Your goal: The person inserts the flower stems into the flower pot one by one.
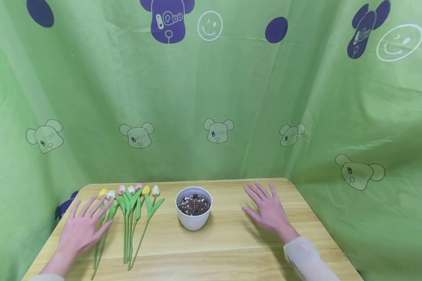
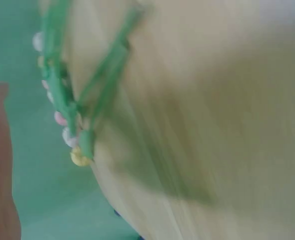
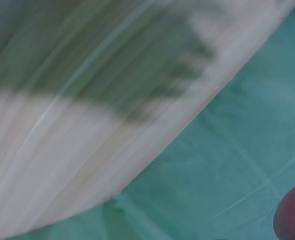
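- Left-hand grip point(image 1: 81, 229): fingers spread, raised above the counter point(image 1: 232, 251), overlapping the leftmost flowers in the head view.
- Right-hand grip point(image 1: 269, 210): also spread, hovering over the counter's right side.
- Yellow, white and pink tulips point(image 1: 128, 203) lie on the counter's left, blooms toward its far edge.
- White flowerpot point(image 1: 192, 223), holding dark soil point(image 1: 194, 207) with pale bits, stands upright between tulips and right-hand grip.
- Green curtain point(image 1: 246, 86), printed with bear heads, hangs around the counter.

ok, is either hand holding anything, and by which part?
Nothing is held. The left hand spreads its fingers over the leftmost tulips; the right hand, also open, is above the table, right of the pot.
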Tool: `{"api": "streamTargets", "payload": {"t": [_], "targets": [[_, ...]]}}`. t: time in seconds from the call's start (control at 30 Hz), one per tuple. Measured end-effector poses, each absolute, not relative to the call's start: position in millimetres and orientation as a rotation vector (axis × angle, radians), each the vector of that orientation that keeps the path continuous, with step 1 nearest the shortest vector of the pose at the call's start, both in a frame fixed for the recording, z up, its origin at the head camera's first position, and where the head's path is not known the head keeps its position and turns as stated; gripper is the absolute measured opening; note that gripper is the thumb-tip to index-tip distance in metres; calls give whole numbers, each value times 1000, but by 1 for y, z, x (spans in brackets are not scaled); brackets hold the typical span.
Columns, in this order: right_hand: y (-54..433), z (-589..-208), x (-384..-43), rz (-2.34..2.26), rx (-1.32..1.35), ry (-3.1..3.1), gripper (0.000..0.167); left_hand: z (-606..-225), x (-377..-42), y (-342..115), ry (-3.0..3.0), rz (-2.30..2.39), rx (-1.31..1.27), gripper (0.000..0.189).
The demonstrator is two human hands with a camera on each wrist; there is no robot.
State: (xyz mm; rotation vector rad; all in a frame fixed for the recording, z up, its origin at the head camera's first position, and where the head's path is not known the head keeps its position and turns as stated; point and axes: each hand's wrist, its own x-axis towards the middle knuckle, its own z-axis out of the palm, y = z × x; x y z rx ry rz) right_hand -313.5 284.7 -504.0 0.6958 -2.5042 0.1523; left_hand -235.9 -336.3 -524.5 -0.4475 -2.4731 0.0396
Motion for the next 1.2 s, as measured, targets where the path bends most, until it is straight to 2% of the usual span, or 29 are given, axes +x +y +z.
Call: {"api": "streamTargets", "payload": {"t": [0.3,0.6,0.87,1.2], "targets": [[245,-490,-312,571,618,-2564,65,-512,-224,-322,-2648,-415,-113,69],[212,-490,-317,810,609,-2561,62,-531,-205,-331,-2611,-918,145,65],[189,-500,-321,933,586,-2600,61,-547,-203,-340,-2655,-1262,408,75],[168,-512,-320,1042,556,-2658,61,-555,-210,-338,-2668,-1381,449,75]]}}
